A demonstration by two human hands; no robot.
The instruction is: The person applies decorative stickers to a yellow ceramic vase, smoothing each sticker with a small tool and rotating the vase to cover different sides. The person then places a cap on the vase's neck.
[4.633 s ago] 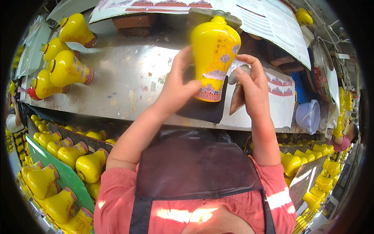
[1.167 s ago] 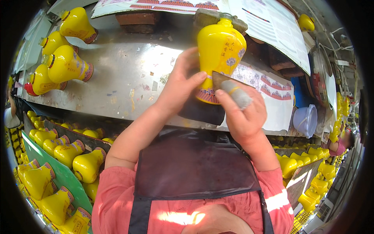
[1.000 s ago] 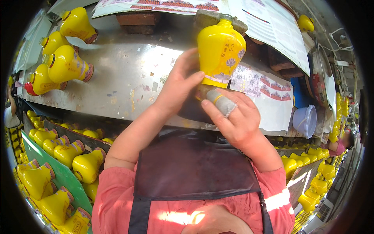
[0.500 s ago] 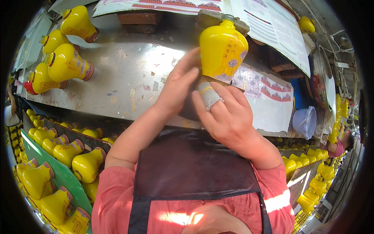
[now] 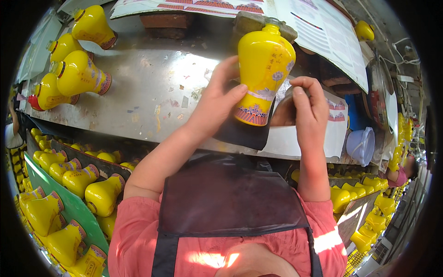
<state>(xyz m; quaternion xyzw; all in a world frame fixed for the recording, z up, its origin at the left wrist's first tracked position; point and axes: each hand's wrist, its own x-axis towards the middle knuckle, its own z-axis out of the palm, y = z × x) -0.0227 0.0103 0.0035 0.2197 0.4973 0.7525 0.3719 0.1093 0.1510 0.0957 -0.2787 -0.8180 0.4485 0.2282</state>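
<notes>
A yellow glazed bottle (image 5: 265, 60) with purple flowers, dark lettering and a pink-and-purple patterned base band lies tilted on the bench. Its neck rests by a grey block (image 5: 288, 32), and its base is over a dark cloth (image 5: 251, 137). My left hand (image 5: 226, 90) grips the bottle's left side, thumb on the front, other fingers partly hidden behind it. To the right, apart from the bottle, my right hand (image 5: 314, 106) is closed in a pinch on a brown flat piece (image 5: 283, 113); its kind is unclear.
Several yellow bottles (image 5: 83, 74) stand at the bench's left. Printed decal sheets (image 5: 323, 41) lie at the back right, bricks (image 5: 166, 23) at the back. A pale blue bucket (image 5: 361, 145) is on the right. Crates of bottles (image 5: 104, 194) flank me. Another person (image 5: 404, 173) is far right.
My right hand has moved right, away from the bottle's lower part, taking the brown piece along. The bottle's patterned base now shows. My left hand still holds the bottle.
</notes>
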